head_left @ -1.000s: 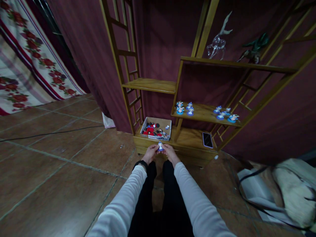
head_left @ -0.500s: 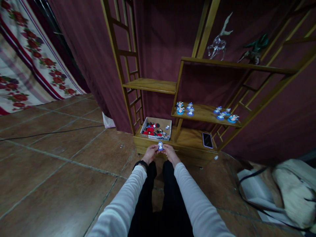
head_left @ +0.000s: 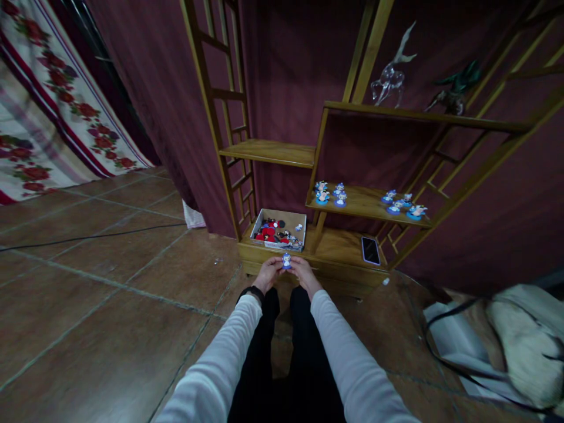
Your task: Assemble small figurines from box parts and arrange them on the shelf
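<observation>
My left hand [head_left: 269, 272] and my right hand [head_left: 303, 271] meet just in front of the lowest board of a wooden shelf unit [head_left: 335, 249]. Between their pinched fingertips they hold a small blue and white figurine [head_left: 286, 261], upright. Right behind it an open cardboard box [head_left: 279, 229] with red, black and blue pieces sits on that bottom board. Several similar blue-based figurines [head_left: 329, 193] stand on the middle shelf, with more figurines [head_left: 402, 205] further right.
A phone [head_left: 371, 249] lies flat on the bottom board at the right. A clear glass deer [head_left: 390, 70] and a dark green figure [head_left: 456, 85] stand on the upper shelf. A bag with black straps [head_left: 497, 346] lies on the tiled floor at the right. A cable [head_left: 88, 238] crosses the floor at the left.
Both hands with the figurine have barely shifted, a little up toward the shelf. Nothing else moved.
</observation>
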Tool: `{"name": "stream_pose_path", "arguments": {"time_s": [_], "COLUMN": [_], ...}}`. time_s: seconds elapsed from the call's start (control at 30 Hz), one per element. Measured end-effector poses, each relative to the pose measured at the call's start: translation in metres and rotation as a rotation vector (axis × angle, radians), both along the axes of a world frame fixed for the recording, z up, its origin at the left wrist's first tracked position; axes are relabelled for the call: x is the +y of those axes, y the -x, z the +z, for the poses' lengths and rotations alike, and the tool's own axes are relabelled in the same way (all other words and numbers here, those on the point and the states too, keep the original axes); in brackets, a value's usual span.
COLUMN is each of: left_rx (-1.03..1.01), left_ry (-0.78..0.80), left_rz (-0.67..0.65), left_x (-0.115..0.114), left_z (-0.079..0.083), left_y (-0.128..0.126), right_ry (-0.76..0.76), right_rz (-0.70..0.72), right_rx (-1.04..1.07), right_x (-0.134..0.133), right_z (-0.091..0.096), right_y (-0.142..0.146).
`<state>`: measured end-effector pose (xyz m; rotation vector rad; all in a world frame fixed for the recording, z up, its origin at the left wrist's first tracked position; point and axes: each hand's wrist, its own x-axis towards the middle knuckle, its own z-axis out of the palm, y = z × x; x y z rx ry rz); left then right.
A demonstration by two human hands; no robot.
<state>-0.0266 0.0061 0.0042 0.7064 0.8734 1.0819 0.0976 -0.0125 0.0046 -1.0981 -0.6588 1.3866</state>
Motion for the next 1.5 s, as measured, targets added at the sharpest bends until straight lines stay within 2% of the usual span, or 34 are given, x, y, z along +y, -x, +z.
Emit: {"name": "stream_pose_path", "arguments": {"time_s": [0.23,0.5,0.93,1.5], "left_rx": [0.025,0.026,-0.058,0.064], "left_ry": [-0.015,-0.090,-0.074,0.009], "left_rz": [-0.016,0.048,-0.013,0.004], "left_x": [0.002,0.002,0.001,0.003], "left_z": [-0.002,0.000,0.005,0.005], "left_y": [0.001,0.001,0.005,0.008], "right_ry": [-0.040,-0.061,-0.133,0.019], "right_rz": [0.026,0.049,0.108,0.209], "right_rx": [0.013,0.070,0.131,0.112], "right_x": [0.001,0.002,-0.001,-0.004], "right_z": [0.000,-0.001,0.003,0.005], "right_y": [-0.001,-0.004,-0.008,-0.013]}}
